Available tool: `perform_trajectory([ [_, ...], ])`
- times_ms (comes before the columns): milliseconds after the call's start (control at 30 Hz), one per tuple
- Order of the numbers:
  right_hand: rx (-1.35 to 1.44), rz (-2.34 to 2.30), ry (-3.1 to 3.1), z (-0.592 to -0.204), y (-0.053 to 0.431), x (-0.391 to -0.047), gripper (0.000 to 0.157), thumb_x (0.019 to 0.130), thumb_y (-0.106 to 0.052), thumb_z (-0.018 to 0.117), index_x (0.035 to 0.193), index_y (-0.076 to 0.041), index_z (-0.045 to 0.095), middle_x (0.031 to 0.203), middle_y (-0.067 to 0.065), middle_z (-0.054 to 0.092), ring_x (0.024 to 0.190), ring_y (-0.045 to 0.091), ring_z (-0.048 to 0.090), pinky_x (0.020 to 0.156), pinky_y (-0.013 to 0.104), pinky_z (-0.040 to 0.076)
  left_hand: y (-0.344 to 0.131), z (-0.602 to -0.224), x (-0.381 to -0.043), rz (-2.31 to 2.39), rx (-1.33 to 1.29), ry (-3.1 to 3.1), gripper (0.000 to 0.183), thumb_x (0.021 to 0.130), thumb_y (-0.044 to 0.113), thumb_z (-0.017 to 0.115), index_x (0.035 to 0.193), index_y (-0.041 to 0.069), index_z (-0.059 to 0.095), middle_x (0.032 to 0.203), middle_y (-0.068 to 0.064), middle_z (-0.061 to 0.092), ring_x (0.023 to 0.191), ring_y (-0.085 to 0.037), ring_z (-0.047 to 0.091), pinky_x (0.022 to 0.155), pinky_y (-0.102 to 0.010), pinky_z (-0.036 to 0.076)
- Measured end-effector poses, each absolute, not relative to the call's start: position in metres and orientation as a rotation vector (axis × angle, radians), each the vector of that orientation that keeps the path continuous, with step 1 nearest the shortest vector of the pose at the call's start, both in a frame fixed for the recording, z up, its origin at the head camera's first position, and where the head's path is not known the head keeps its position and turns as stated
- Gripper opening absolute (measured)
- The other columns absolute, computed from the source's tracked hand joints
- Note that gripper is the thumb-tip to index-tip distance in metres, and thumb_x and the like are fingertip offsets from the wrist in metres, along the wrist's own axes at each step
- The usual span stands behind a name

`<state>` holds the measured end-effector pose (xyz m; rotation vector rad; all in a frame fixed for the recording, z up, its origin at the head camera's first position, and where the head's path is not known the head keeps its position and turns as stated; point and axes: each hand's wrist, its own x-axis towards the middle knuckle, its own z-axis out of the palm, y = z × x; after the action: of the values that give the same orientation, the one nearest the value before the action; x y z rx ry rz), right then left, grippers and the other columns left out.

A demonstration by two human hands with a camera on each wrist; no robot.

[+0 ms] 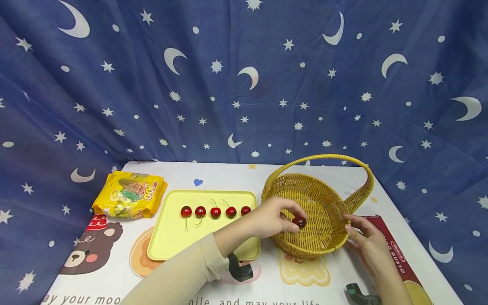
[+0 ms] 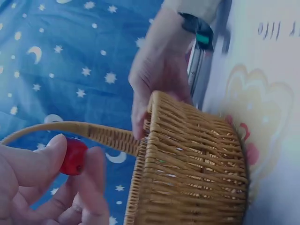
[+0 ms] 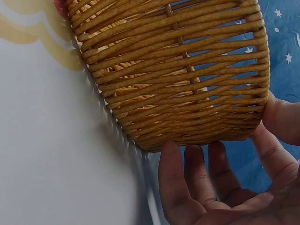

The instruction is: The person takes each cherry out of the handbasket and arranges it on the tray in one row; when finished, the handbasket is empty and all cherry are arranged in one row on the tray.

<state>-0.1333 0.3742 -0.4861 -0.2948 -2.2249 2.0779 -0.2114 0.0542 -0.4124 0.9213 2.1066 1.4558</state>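
My left hand (image 1: 272,217) pinches a dark red cherry (image 1: 299,222) over the opening of a woven basket (image 1: 320,220). In the left wrist view the cherry (image 2: 74,157) sits between thumb and fingers, apart from the wicker wall. My right hand (image 1: 367,241) grips the basket's right rim, thumb at the edge and fingers against the outer wall, as the right wrist view shows on the basket (image 3: 178,75). Several cherries (image 1: 215,212) lie in a row on a yellow tray (image 1: 171,245); my left forearm hides part of that tray.
A yellow snack bag (image 1: 129,195) lies left of the tray. Beside my right hand is a dark red box (image 1: 396,250), partly covered by the arm. The basket's tall handle (image 1: 324,156) arches above its far side. A blue star-patterned curtain (image 1: 228,84) hangs behind the table.
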Motion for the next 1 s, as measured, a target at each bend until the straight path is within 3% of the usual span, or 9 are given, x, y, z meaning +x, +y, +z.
perform_trajectory([
  [100, -0.303, 2.069, -2.225, -0.486, 0.374, -0.133, 0.037, 0.105, -0.012, 0.069, 0.143, -0.010, 0.067, 0.120, -0.015, 0.066, 0.106, 0.001, 0.063, 0.082, 0.026, 0.064, 0.034, -0.410, -0.202, 1.517, 0.856, 2.052, 0.027, 0.092, 0.004, 0.083, 0.116, 0.016, 0.078, 0.112, 0.002, 0.075, 0.065, -0.008, 0.061, 0.062, -0.019, 0.049],
  [233, -0.318, 2.066, -2.228, -0.488, 0.374, -0.132, 0.037, 0.106, -0.011, 0.067, 0.143, -0.011, 0.067, 0.120, -0.015, 0.066, 0.105, 0.002, 0.064, 0.082, 0.026, 0.064, 0.001, -0.408, -0.197, 1.553, 0.814, 2.067, 0.024, 0.093, 0.010, 0.083, 0.116, 0.014, 0.078, 0.108, -0.001, 0.074, 0.064, -0.007, 0.060, 0.057, -0.020, 0.048],
  [433, -0.347, 2.058, -2.229, -0.489, 0.374, -0.132, 0.035, 0.106, -0.008, 0.066, 0.141, -0.014, 0.069, 0.118, -0.017, 0.066, 0.103, -0.002, 0.064, 0.082, 0.026, 0.063, -0.056, -0.409, -0.198, 1.617, 0.685, 2.082, 0.027, 0.092, 0.008, 0.081, 0.117, 0.005, 0.074, 0.094, -0.006, 0.074, 0.069, -0.014, 0.064, 0.060, -0.025, 0.052],
  [567, -0.343, 2.056, -2.225, -0.489, 0.373, -0.133, 0.035, 0.107, -0.005, 0.063, 0.140, -0.014, 0.069, 0.119, -0.018, 0.065, 0.104, -0.004, 0.064, 0.083, 0.025, 0.064, -0.097, -0.411, -0.202, 1.641, 0.619, 2.159, 0.031, 0.096, 0.007, 0.077, 0.126, 0.004, 0.073, 0.110, -0.019, 0.076, 0.080, -0.020, 0.070, 0.069, -0.029, 0.059],
  [667, -0.329, 2.073, -2.209, -0.489, 0.372, -0.133, 0.035, 0.108, -0.004, 0.061, 0.140, -0.013, 0.069, 0.118, -0.017, 0.065, 0.104, -0.002, 0.065, 0.083, 0.026, 0.064, -0.127, -0.413, -0.205, 1.643, 0.512, 2.246, 0.033, 0.097, 0.007, 0.076, 0.130, 0.005, 0.074, 0.126, -0.023, 0.072, 0.083, -0.023, 0.071, 0.069, -0.028, 0.058],
  [767, -0.327, 2.075, -2.208, -0.488, 0.372, -0.133, 0.034, 0.107, -0.007, 0.064, 0.140, -0.013, 0.069, 0.118, -0.016, 0.066, 0.103, -0.001, 0.066, 0.083, 0.026, 0.064, -0.155, -0.416, -0.209, 1.641, 0.346, 2.322, 0.035, 0.094, 0.007, 0.080, 0.128, 0.006, 0.074, 0.128, -0.022, 0.071, 0.080, -0.022, 0.070, 0.069, -0.027, 0.054],
  [1000, -0.326, 2.074, -2.212, -0.485, 0.372, -0.134, 0.039, 0.105, -0.013, 0.070, 0.143, -0.010, 0.066, 0.118, -0.015, 0.065, 0.107, 0.000, 0.065, 0.084, 0.026, 0.064, -0.202, -0.439, -0.220, 1.542, 0.152, 2.500, 0.040, 0.096, 0.003, 0.076, 0.134, -0.003, 0.067, 0.126, -0.024, 0.065, 0.082, -0.024, 0.069, 0.073, -0.033, 0.061],
])
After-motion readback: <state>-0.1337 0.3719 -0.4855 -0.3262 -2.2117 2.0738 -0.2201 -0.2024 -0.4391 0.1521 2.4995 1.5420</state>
